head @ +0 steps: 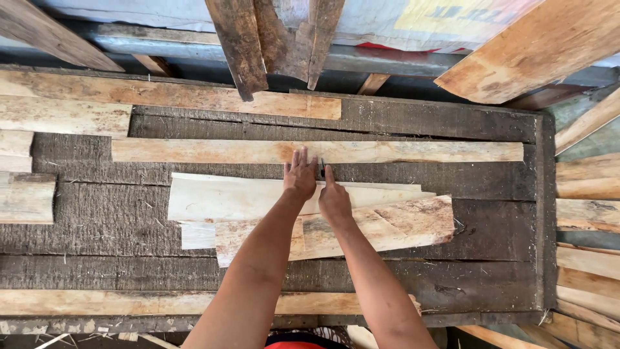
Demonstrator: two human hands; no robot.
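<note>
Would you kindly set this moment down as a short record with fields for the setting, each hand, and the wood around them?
setting: dark, rough wooden table seen from above
left hand: left hand flat, fingers spread, on the long pale strip
right hand: right hand beside it, forefinger pointing at the same strip
between hands: a small dark object, too small to identify
under the wrists: pale thin boards overlapping a bark-stained board
near edge: another long plank
right side: stacked offcuts

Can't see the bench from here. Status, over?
Left hand flat on long pale strip. Right hand beside it, small dark thing between. Stacked slats beneath wrists.
</note>
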